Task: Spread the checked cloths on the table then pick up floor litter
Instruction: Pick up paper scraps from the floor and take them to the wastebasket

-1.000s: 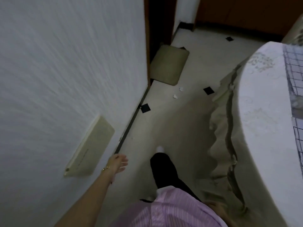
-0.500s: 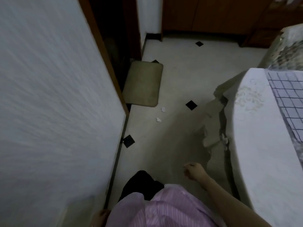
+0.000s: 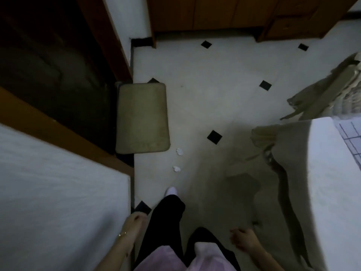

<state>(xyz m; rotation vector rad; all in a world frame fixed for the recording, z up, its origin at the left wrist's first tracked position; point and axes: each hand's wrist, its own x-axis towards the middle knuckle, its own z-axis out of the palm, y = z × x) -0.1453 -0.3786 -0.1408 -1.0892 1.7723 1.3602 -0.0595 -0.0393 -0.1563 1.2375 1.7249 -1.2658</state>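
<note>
Paper scraps lie at twelve o'clock, just beside the mat; the left hand hangs relaxed, the right hand loosely curled, both empty.

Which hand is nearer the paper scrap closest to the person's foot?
Left. The left hand hangs below-left of the paper scrap, by the wall; the right hand is farther off, below-right, toward the table.

A home, by the look: pale tiled floor set with small black diamonds, a beige mat laid at a dark doorway framed in wood, wooden cupboards along the far wall, and a worktop at right draped in cloth down to the floor.
</note>
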